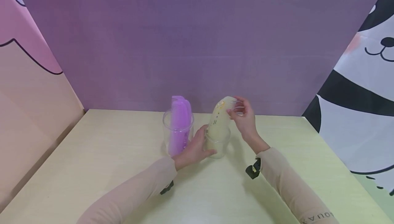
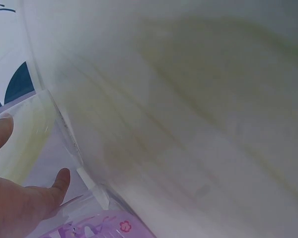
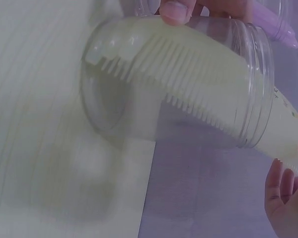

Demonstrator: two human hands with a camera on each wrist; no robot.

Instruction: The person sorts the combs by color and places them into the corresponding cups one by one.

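Note:
A pale yellow comb [image 1: 220, 116] with small flower decorations stands tilted in a clear plastic jar [image 1: 222, 146], its upper end above the rim. My left hand [image 1: 193, 151] holds this jar low on its side, thumb in front. At the comb's upper end, my right hand [image 1: 245, 119] pinches the toothed edge between thumb and fingers. In the right wrist view, the comb's lower teeth [image 3: 184, 74] show through the jar wall, with a left fingertip [image 3: 175, 11] on the jar. The left wrist view shows part of the left hand [image 2: 25, 203] beside the jar.
Just left of the held jar, a second clear jar [image 1: 166, 125] holds purple combs [image 1: 181, 114]. Both jars stand near the back of the light wooden table [image 1: 117, 155]. Behind rises a purple wall [image 1: 197, 46], with printed cartoon panels on both sides.

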